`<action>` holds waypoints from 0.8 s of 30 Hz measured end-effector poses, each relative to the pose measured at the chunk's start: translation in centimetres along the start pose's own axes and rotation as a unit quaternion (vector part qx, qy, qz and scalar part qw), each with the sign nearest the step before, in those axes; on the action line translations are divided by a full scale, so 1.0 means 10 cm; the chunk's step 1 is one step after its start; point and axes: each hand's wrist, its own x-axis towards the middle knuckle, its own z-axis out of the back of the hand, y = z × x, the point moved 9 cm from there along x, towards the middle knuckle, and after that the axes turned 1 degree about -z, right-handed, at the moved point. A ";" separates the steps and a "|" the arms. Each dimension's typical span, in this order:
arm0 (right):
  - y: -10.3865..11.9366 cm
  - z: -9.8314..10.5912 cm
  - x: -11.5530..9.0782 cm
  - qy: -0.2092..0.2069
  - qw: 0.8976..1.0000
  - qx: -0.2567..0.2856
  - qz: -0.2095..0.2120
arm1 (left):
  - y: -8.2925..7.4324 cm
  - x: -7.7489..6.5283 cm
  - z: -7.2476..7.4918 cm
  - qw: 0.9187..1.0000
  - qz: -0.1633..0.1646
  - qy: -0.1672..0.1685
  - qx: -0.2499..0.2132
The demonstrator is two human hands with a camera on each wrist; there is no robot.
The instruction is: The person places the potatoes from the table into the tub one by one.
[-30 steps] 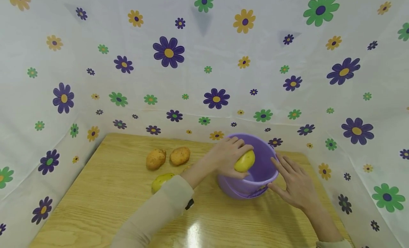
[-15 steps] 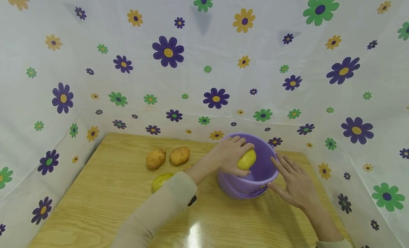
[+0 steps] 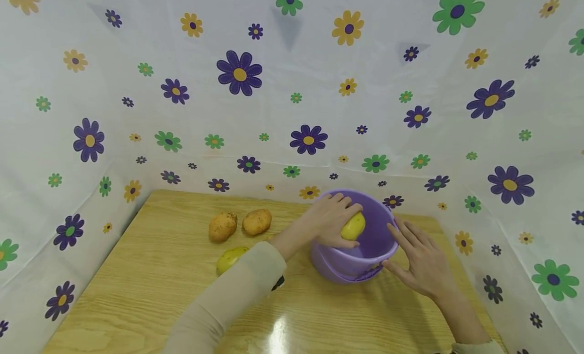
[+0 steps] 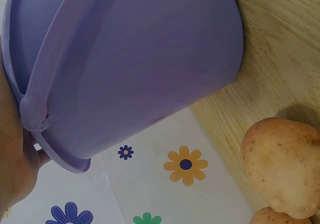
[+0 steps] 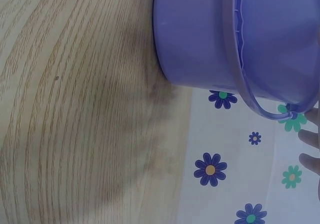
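Observation:
My left hand [image 3: 332, 221] holds a smooth yellow mango [image 3: 354, 226] over the mouth of a purple bucket [image 3: 339, 269], with fingers above and thumb below it. In the left wrist view the mango is hidden, and only part of the hand [image 4: 14, 154] shows beside the bucket's rim. On the other side, my right hand [image 3: 422, 267] has its fingers stretched out, fingertips right at the rim. The bucket stands upright, its handle [image 5: 239, 67] hanging down the near side.
Two brown potatoes [image 3: 223, 227] lie on the wooden table [image 3: 173, 293] left of the bucket. Another yellow mango [image 3: 230, 260] is partly covered by the left sleeve, and a further brownish thing [image 3: 271, 237] peeks out behind the forearm. Flower-printed cloth [image 3: 274, 110] surrounds the table.
My left hand and the mango have shifted slightly right over the bucket's mouth. The right hand, bucket and potatoes have stayed in place.

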 end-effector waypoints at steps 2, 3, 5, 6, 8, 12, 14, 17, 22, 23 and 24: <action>0.00 0.00 0.00 0.002 1.000 0.000 0.000 | 0.00 0.00 -0.02 1.000 0.001 0.008 0.000; 0.00 0.00 0.00 0.004 1.000 -0.001 0.000 | 0.00 0.00 -0.03 1.000 0.001 0.013 0.001; 0.00 0.00 0.00 0.005 1.000 -0.003 -0.001 | 0.00 0.00 -0.04 1.000 0.000 0.020 0.001; 0.00 0.00 0.00 0.006 1.000 -0.003 -0.002 | 0.00 0.01 -0.04 1.000 -0.001 0.023 0.000; 0.00 0.00 0.00 0.005 1.000 -0.004 -0.002 | -0.01 0.01 -0.05 1.000 -0.002 0.028 -0.001; 0.00 0.01 0.00 0.001 1.000 -0.002 0.000 | -0.01 0.01 -0.04 0.999 -0.005 0.031 -0.005; 0.01 0.01 0.00 0.000 1.000 -0.001 0.001 | -0.01 0.00 -0.03 0.999 -0.007 0.032 -0.007; 0.01 0.02 0.01 0.000 1.000 0.000 0.001 | -0.01 0.00 -0.03 0.999 -0.011 0.030 -0.015; 0.01 0.02 0.01 -0.001 1.000 0.000 0.002 | -0.01 -0.01 -0.01 0.999 -0.018 0.011 -0.024; 0.01 0.02 0.01 -0.002 1.000 0.001 0.002 | -0.01 -0.01 0.01 0.999 -0.020 0.007 -0.025; 0.01 0.02 0.01 -0.003 1.000 0.001 0.003 | -0.01 -0.02 0.02 0.999 -0.022 0.003 -0.025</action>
